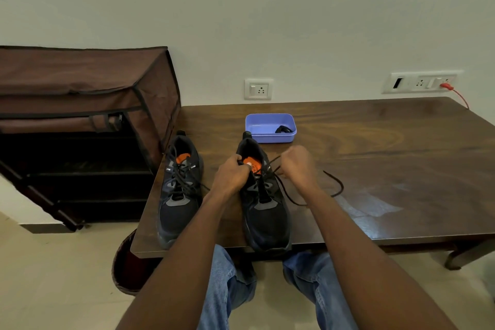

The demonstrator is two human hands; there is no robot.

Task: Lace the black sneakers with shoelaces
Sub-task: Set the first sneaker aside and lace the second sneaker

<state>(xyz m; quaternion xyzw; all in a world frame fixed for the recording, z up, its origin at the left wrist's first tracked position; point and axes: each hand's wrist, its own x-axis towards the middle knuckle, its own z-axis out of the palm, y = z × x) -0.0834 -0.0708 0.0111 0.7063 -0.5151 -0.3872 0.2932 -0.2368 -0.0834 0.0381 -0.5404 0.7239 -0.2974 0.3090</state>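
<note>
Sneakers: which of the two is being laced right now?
The right sneaker, nearer the blue tub. Both hands are at its collar: the left hand holds its opening, the right hand pulls its lace. The left sneaker sits untouched.

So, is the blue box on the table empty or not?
Not empty. The open blue box holds a small black item at its right side; what it is, I cannot tell.

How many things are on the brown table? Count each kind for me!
Black sneakers: 2, the left sneaker and the right sneaker
Blue tub: 1
Loose shoelace trailing on the table: 1
Dark item inside the tub, too small to tell: 1
Total: 5
</note>
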